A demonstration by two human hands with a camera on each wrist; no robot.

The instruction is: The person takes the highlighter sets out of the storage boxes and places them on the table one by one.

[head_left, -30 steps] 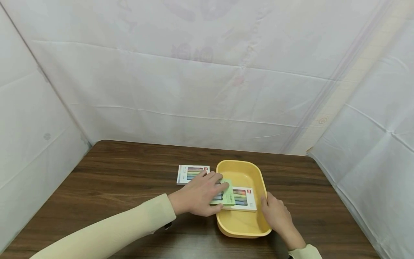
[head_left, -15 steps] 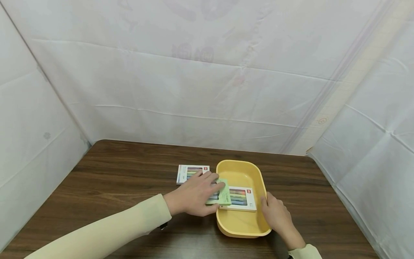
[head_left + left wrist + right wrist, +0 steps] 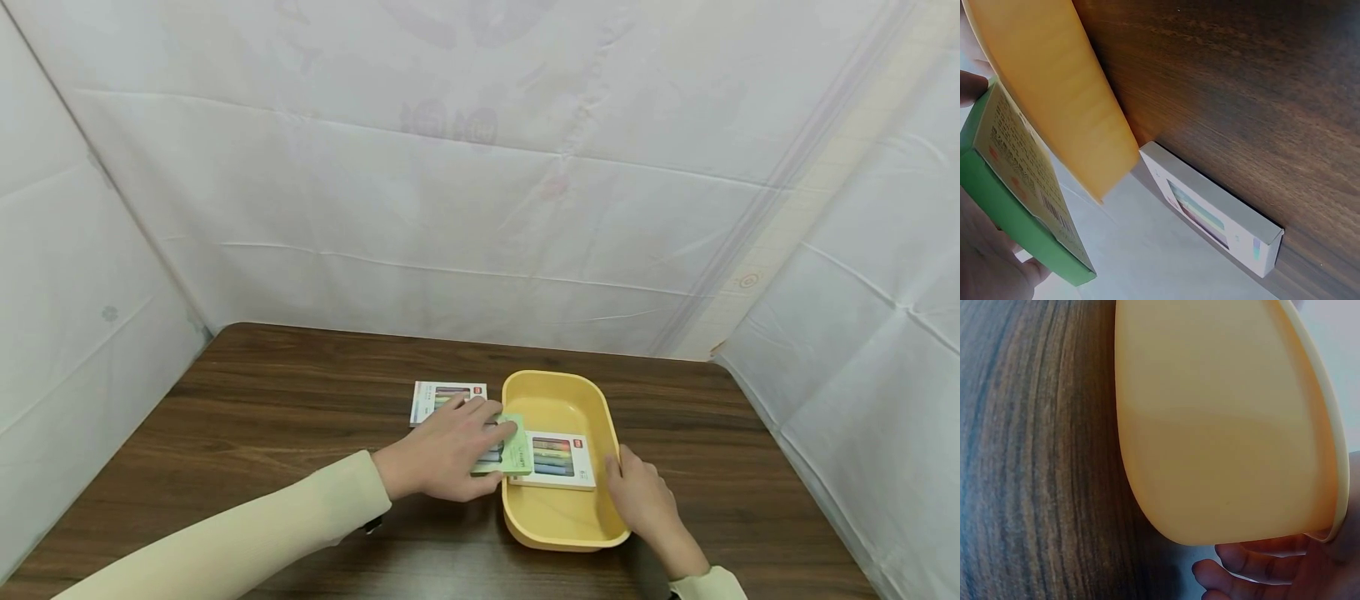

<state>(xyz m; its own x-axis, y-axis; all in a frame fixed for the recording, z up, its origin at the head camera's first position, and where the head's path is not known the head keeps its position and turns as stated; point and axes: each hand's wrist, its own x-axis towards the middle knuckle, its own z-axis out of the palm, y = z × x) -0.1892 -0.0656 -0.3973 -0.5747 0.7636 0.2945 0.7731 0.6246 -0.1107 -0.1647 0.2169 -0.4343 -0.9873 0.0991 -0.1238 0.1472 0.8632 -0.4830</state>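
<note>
My left hand [image 3: 453, 450] grips a flat green box [image 3: 517, 448] by its edges, and the box overlaps the left rim of a yellow plastic bin [image 3: 562, 521] in the head view. The left wrist view shows the printed back of this green box [image 3: 1032, 181], tilted off the tabletop. My right hand [image 3: 647, 500] holds the bin's right rim, thumb on the inside; below the rim its fingers [image 3: 1254, 565] curl along the outer wall. A white box of coloured sticks [image 3: 555, 457], seen through a window, lies in the bin, its left end covered by the green box.
A second white windowed box [image 3: 424, 402] lies on the dark wood table [image 3: 315, 400], left of the bin and partly behind my left hand. White sheeting [image 3: 450, 208] hangs behind and along both sides of the table.
My left hand has drawn slightly to the left with the green box, so more of the white box in the bin shows. The right hand and the bin have stayed put.
</note>
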